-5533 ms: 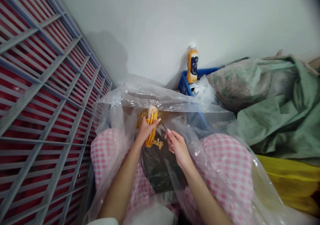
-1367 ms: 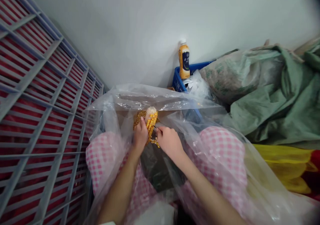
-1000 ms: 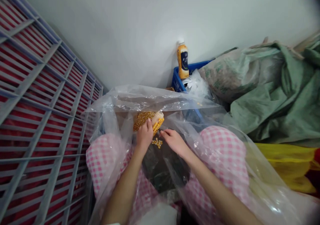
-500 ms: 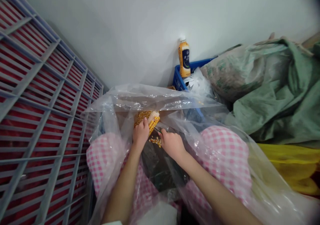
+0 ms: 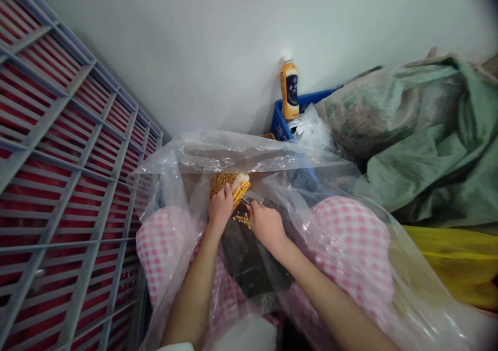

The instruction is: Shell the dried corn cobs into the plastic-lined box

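Note:
My left hand (image 5: 221, 204) is closed around an ear of corn (image 5: 240, 187), whose pale bare strip faces up beside rows of yellow kernels. In my closed right hand (image 5: 266, 224) is a thin dark tool (image 5: 246, 201), its tip against the kernels; the grip hides most of it, so its kind cannot be made out. Loose kernels (image 5: 241, 218) lie just below the ear, and more kernels (image 5: 223, 181) are heaped behind my left hand. A clear plastic sheet (image 5: 233, 146) spreads around both hands and over my checked pink-and-white knees.
Tall plastic crates (image 5: 81, 169) with red behind the slats stand close on the left. Against the wall, a blue basket (image 5: 277, 120) has an orange drink bottle (image 5: 289, 89) at its corner. Green sacks (image 5: 424, 148) and a yellow bag (image 5: 455, 257) lie on the right.
Both hands stay at nearly the same spot, with the tool's tip still at the kernels. The whole view has shifted slightly.

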{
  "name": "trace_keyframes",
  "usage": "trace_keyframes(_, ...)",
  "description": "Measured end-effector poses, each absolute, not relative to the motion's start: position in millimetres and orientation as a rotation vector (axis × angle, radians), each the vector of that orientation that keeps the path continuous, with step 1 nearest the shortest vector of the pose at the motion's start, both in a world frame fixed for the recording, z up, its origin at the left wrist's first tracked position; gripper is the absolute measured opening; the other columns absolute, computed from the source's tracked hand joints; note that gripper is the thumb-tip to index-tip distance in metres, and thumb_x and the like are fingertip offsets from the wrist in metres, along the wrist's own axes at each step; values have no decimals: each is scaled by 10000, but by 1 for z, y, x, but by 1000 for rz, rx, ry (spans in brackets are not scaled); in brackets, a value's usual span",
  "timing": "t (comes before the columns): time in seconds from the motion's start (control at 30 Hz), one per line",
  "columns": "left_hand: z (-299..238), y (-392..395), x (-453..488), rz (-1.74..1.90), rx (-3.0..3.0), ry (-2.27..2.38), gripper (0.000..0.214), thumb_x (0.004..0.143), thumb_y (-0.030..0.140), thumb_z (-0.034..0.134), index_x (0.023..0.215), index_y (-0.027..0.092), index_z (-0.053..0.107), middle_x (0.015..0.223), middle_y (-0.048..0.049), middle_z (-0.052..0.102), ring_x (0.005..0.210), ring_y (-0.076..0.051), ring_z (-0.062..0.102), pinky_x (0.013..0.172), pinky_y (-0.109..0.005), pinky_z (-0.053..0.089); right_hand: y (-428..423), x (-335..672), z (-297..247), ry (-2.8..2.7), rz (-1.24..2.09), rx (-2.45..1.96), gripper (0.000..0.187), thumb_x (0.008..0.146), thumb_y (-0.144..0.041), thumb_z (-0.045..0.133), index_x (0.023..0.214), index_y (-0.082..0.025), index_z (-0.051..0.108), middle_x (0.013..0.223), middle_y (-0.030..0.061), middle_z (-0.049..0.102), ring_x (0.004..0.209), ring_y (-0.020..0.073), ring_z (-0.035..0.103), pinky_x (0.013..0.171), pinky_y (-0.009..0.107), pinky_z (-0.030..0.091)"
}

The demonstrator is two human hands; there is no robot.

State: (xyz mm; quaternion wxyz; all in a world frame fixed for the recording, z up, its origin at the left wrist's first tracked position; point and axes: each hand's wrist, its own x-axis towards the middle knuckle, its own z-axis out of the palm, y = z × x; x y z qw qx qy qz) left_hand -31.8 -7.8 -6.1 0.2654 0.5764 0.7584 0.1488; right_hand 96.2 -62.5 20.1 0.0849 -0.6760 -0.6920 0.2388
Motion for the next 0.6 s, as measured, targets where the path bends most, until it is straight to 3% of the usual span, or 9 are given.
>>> trace_keyframes(0.1, -7, -7, -32, 460, 1569, 2043, 547, 864, 414, 155, 1010, 142, 606, 1007, -162, 638, 982, -263, 573, 796, -331, 410, -57, 98, 17, -1621, 1204, -1880, 319, 863, -307, 325, 722, -156, 568, 591, 36, 569, 536, 126, 527, 537, 222, 352)
trace_keyframes(0.17, -8, -7, -33, 524, 1576, 2035, 550, 864, 414, 146, 1004, 143, 603, 996, -159, 641, 963, -262, 579, 785, -334, 415, -55, 99, 16, -1273, 1564, -1717, 350, 856, -346, 308, 691, -158, 552, 491, -20, 463, 409, 82, 396, 462, 201, 299)
trace_keyframes(0.23, -8, -6, -34, 574, 1569, 2027, 541, 861, 414, 155, 1004, 142, 600, 994, -160, 641, 958, -268, 578, 784, -343, 415, -55, 99, 14, -1076, 1716, -1628, 364, 848, -379, 297, 688, -160, 540, 459, -50, 392, 367, 66, 299, 430, 195, 253)
trace_keyframes(0.4, -11, -6, -36, 654, 1520, 2002, 516, 856, 403, 183, 980, 135, 606, 1006, -162, 636, 965, -258, 572, 801, -342, 411, -57, 99, 11, -1437, 1297, -1708, 350, 836, -351, 348, 603, -160, 526, 565, 8, 517, 555, 104, 464, 541, 209, 289)
trace_keyframes(0.6, -11, -4, -37, 732, 1425, 1949, 518, 847, 414, 193, 913, 137, 626, 965, -160, 645, 934, -263, 579, 791, -355, 410, -56, 99, 18, -1585, 1199, -1751, 363, 860, -345, 315, 649, -167, 552, 608, 23, 573, 595, 122, 509, 555, 211, 292)
